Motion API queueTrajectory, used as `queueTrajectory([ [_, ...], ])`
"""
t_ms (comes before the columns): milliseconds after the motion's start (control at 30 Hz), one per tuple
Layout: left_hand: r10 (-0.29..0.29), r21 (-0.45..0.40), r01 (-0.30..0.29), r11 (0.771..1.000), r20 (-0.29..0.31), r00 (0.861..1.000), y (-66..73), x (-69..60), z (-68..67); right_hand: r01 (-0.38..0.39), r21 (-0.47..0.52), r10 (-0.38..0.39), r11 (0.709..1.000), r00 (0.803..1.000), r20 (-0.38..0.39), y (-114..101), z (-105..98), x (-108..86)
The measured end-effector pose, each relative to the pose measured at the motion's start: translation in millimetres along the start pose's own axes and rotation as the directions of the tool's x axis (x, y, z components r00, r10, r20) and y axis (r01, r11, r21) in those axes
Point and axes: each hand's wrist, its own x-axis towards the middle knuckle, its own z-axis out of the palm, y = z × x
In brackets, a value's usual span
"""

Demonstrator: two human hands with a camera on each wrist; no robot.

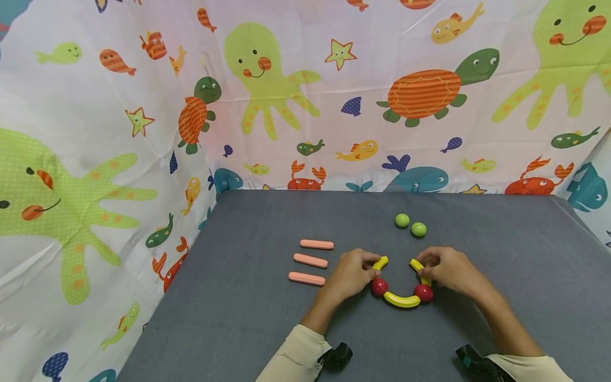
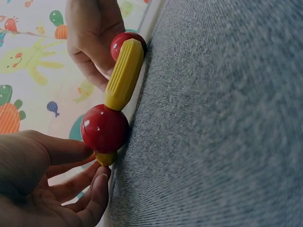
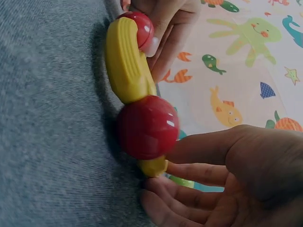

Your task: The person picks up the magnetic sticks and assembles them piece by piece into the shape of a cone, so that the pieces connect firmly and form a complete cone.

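On the grey table a U-shaped chain lies with its opening toward the back. It consists of a yellow curved rod (image 1: 402, 301) at the front, a red ball (image 1: 379, 287) at its left end, another red ball (image 1: 423, 293) at its right end, and a yellow curved rod leading back from each ball. My left hand (image 1: 352, 273) pinches the left rod (image 1: 382, 262) between thumb and fingers. With its thumb and fingers, my right hand (image 1: 451, 270) pinches the right rod (image 1: 415, 263). Both wrist views show the balls touching the rods; fingers partly hide the held rods.
Several pink straight rods, one of them the nearest rod (image 1: 307, 278), lie left of my left hand. Behind the chain sit two green balls, a left one (image 1: 402, 220) and a right one (image 1: 418, 229). A sea-animal printed cloth (image 1: 277, 159) hangs behind the table (image 1: 229, 318).
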Motion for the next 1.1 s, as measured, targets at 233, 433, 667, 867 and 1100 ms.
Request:
queueTrajectory([
  [233,0.016,0.026,-0.017,1.0,0.021,1.0,0.4,-0.3,-0.1,-0.043,0.016,0.042,0.999,0.998,0.055,-3.5,-3.8,0.0],
  [433,0.023,0.021,-0.024,1.0,0.029,0.999,0.5,-0.3,-0.4,-0.067,0.023,0.065,0.997,0.995,0.081,-3.8,-4.4,0.1],
  [667,0.021,0.017,-0.022,1.0,0.024,0.999,-0.1,0.5,0.4,-0.071,0.022,0.069,0.997,0.995,0.072,-4.6,-3.6,-1.9],
  [867,0.041,-0.027,-0.041,0.999,-0.011,0.999,-2.8,2.9,-0.7,-0.074,0.021,0.073,0.997,0.995,0.062,-2.8,-2.7,-2.2],
  [1100,0.069,-0.059,-0.072,0.996,-0.061,0.996,2.3,5.1,-7.6,-0.082,0.021,0.081,0.996,0.996,0.049,1.6,-0.9,-0.3],
])
